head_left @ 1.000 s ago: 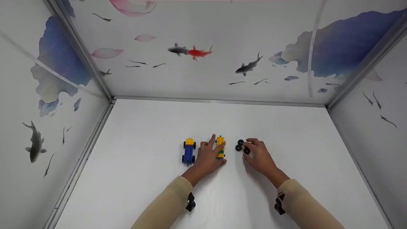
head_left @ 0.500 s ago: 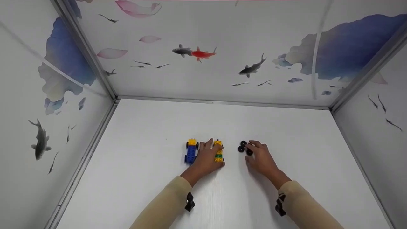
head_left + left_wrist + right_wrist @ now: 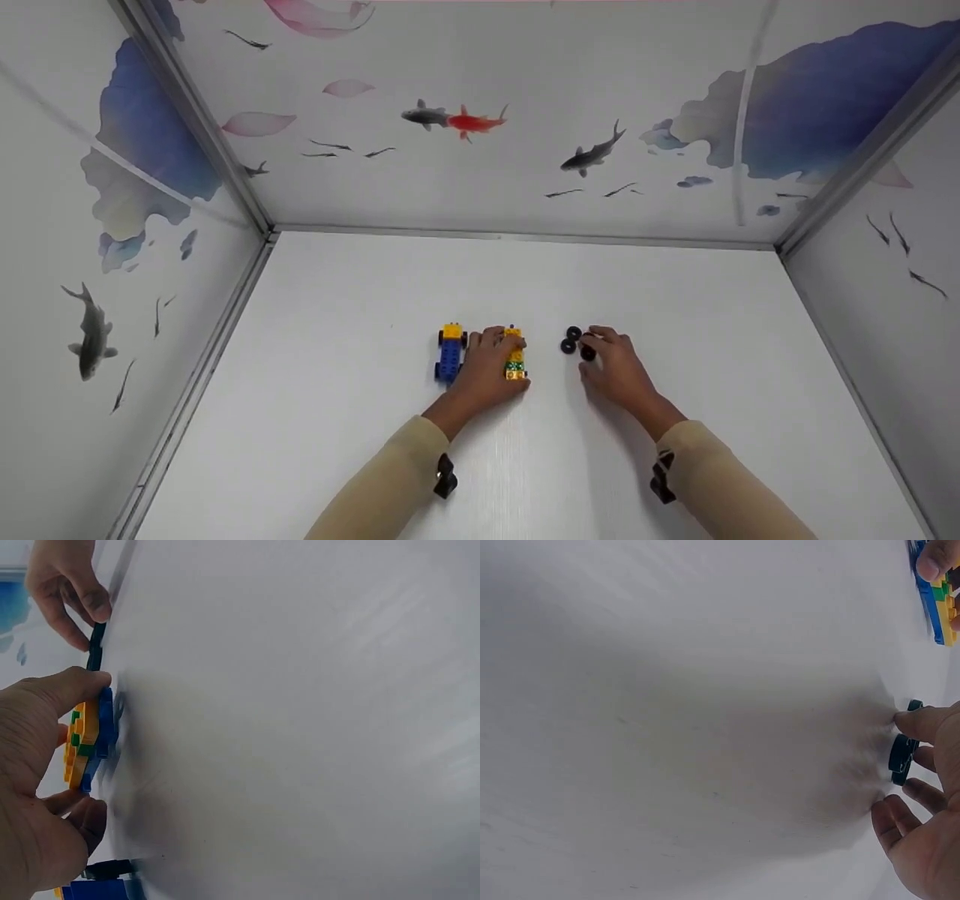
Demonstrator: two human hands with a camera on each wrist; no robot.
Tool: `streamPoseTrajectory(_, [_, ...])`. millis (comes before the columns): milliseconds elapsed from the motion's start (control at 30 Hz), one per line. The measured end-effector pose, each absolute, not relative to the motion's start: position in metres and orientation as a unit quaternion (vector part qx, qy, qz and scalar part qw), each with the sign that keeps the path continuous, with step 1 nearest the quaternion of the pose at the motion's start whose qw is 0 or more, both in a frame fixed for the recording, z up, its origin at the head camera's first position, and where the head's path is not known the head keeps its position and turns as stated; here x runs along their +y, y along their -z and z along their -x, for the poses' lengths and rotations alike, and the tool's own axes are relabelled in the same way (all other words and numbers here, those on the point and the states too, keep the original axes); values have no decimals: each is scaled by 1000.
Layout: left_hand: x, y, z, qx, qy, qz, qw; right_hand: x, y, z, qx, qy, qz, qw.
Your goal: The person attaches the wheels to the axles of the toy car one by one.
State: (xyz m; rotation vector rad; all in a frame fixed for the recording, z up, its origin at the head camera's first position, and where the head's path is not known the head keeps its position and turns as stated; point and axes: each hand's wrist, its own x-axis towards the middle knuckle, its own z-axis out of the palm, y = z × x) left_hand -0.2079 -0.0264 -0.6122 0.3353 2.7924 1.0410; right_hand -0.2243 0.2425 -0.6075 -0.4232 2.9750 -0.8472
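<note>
In the head view, a yellow toy brick car body (image 3: 515, 355) with a green band lies under my left hand (image 3: 484, 367). The left wrist view shows my left thumb (image 3: 90, 682) at one end and bent fingers at the other, gripping this body, with blue bricks (image 3: 106, 724) on its table side. My right hand (image 3: 616, 367) rests low over the table, its fingertips around a black toy wheel (image 3: 589, 351). In the right wrist view the fingers touch the wheel (image 3: 902, 755), while the thumb tip stands slightly apart from it. More black wheels (image 3: 568, 346) lie just to its left.
A blue and yellow toy car (image 3: 449, 356) with black wheels stands left of my left hand. The white table (image 3: 360, 450) is bordered by a printed back wall (image 3: 480, 187) and side walls.
My left fingers have drawn in from a spread pose and closed on the yellow car body, which has shifted slightly left. The right hand has stayed beside the wheels. The head view wobbles slightly.
</note>
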Motion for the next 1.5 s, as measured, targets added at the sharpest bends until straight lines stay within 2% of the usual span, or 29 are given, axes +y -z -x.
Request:
streamPoseTrajectory(467, [-27, 600, 204, 903, -416, -77, 74, 240, 606, 224, 950, 290, 118, 4])
streamPoseTrajectory(800, [-30, 596, 199, 902, -419, -79, 64, 239, 606, 224, 950, 288, 119, 12])
streamPoseTrajectory(1233, [-33, 593, 198, 861, -496, -87, 66, 240, 606, 226, 946, 303, 112, 19])
streamPoseTrajectory(1500, [-35, 591, 196, 845, -525, -80, 62, 241, 605, 224, 943, 314, 109, 8])
